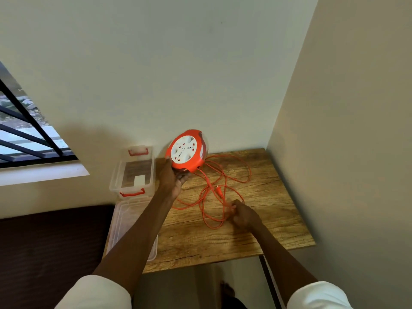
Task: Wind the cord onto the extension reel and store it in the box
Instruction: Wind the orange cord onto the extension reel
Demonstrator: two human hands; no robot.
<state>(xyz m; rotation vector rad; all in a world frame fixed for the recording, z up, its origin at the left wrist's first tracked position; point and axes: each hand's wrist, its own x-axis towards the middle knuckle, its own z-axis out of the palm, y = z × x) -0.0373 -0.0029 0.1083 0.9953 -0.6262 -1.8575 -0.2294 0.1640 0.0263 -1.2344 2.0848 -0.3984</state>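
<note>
My left hand (173, 179) grips the lower edge of an orange extension reel (186, 150) with a white socket face, holding it tilted up above the back of the wooden table (256, 228). A long orange cord (225, 175) trails from the reel and lies in loose loops on the table, its plug (219, 191) resting among them. My right hand (242, 214) pinches a strand of the cord near the table's middle. A clear plastic box (133, 172) with red latches stands open at the table's left edge, beside the reel.
The box's clear lid (124, 226) lies flat in front of the box, partly under my left arm. Walls close the table in behind and on the right. A barred window (24, 134) is at left, a dark surface (44, 241) below it.
</note>
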